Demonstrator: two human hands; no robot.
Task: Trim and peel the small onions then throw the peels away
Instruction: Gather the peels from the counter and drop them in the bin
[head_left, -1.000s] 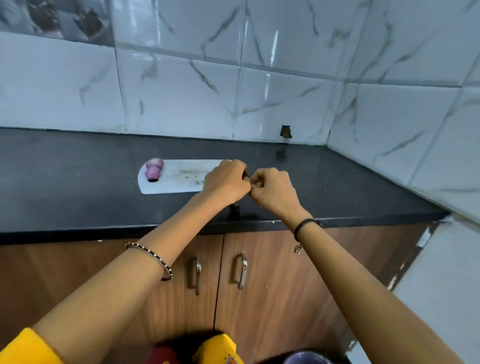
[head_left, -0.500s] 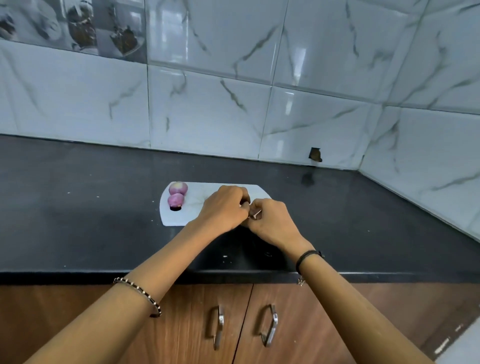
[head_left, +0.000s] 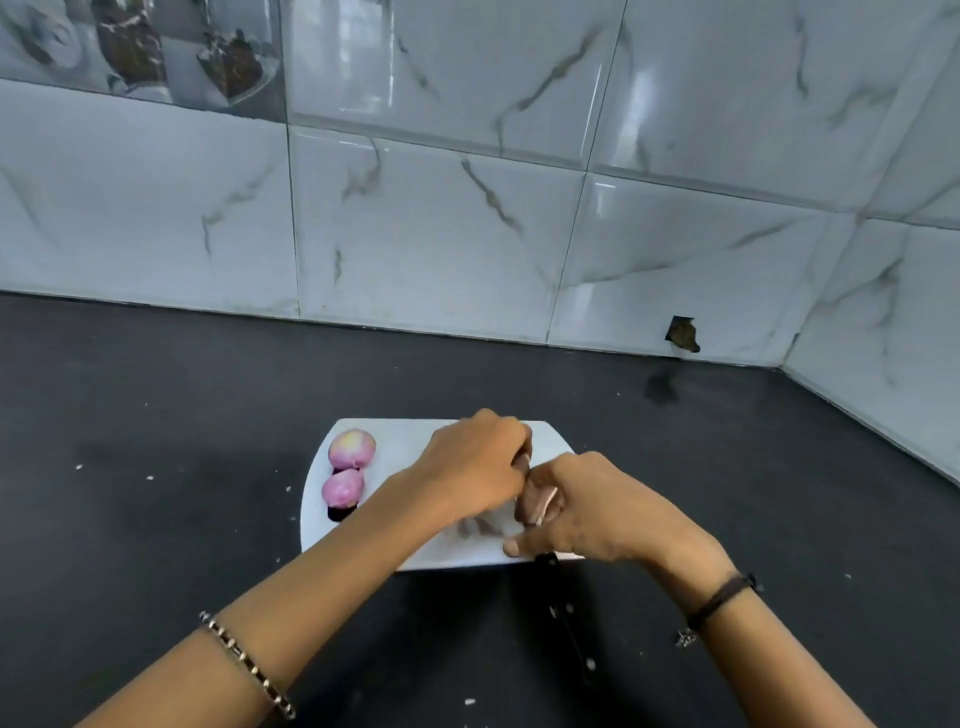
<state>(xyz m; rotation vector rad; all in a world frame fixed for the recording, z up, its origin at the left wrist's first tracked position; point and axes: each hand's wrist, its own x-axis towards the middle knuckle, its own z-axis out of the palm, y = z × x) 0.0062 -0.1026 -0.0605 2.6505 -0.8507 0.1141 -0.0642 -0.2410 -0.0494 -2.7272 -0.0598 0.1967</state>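
**Both hands meet over an onion on the white board**

The left hand (head_left: 470, 465) is curled nearly closed, fingers bent under, its knuckles over the middle of the flat white plastic cutting board (head_left: 410, 439). The right hand (head_left: 589, 512) is also curled, fingers folded toward the left one. Between the two sits a small brownish-purple onion with loose skin (head_left: 535, 501), pinched by the fingers of both hands; motion blur hides exactly which fingertips press where. Whether the right hand also touches the black-handled knife (head_left: 569, 618) cannot be told: the handle runs out from under that hand, off the board's near edge and onto the counter, and its blade is hidden.

A beaded metal bracelet (head_left: 247, 665) circles the left wrist, and a dark cord band (head_left: 719, 597) the right.

On the board's left end lie two peeled pinkish-purple small onions (head_left: 345, 470), one behind the other and touching, with a dark bit of trimmed skin (head_left: 340, 513) just in front of the nearer one.

The board rests on a black stone counter (head_left: 156, 467) speckled with pale crumbs, backed by a grey-veined white tile wall (head_left: 441, 234).
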